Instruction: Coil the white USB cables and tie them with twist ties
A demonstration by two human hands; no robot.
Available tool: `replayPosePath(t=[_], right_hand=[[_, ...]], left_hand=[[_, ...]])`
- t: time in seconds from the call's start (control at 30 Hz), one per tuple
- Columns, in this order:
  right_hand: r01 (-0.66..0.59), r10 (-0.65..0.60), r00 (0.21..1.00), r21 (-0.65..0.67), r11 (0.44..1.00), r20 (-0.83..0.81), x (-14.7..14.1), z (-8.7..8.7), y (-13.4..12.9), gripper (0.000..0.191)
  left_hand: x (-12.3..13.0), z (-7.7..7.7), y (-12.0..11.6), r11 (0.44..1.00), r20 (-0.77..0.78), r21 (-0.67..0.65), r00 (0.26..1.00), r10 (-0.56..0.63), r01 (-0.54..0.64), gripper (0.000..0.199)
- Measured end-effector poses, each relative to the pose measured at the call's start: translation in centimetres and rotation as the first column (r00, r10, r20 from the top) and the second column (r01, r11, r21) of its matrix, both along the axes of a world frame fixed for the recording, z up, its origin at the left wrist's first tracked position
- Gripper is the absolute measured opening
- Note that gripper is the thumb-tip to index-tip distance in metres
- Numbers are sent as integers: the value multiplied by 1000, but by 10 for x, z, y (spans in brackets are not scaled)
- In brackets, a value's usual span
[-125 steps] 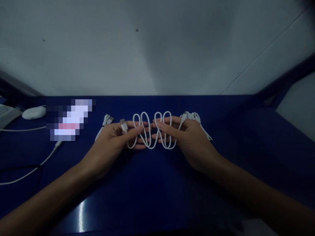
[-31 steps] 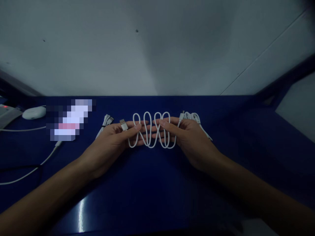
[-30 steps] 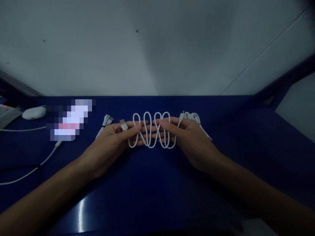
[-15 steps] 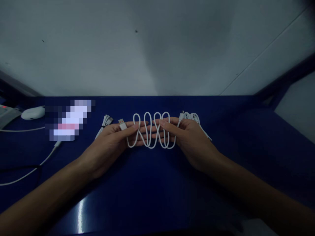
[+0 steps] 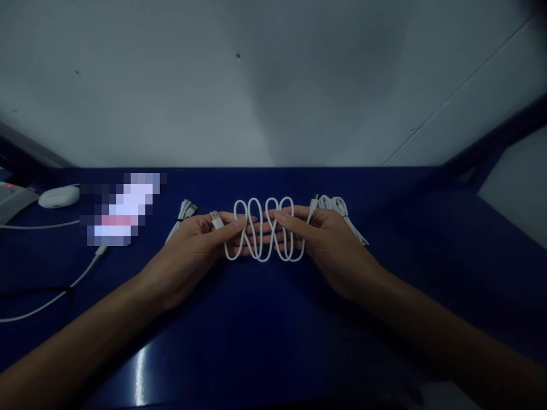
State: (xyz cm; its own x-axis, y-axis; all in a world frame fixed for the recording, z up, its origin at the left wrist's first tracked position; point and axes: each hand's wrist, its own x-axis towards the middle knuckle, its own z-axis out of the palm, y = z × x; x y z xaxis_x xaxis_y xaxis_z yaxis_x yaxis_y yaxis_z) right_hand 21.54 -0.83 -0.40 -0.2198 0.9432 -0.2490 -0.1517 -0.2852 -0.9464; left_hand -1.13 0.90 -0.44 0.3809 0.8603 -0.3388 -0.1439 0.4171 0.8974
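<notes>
A white USB cable, laid in several zigzag loops, stretches between my two hands above the blue table. My left hand pinches its left loops, thumb on top and fingers flat beneath, with the USB plug standing out beside the thumb. On the other side my right hand grips the right loops the same way. The smaller plug pokes up over that hand. Behind my left hand lies a tied white cable; another bundled white cable is partly hidden behind my right hand.
On the left of the blue table lies a lit, pixelated device with a white cord plugged in. A white rounded case and a box with a red light sit beyond it. A pale wall rises behind.
The USB plug end has turned slightly and moved a little right with the left loops. The loops sit marginally closer together; both hands keep their hold.
</notes>
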Motion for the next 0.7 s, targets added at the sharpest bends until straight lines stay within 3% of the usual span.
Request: replayPosePath(t=[0.7], right_hand=[[-13, 12, 1000, 16, 1000, 15, 0, 2, 0, 23]], left_hand=[[5, 2, -2, 999, -12, -8, 999, 47, -47, 19]])
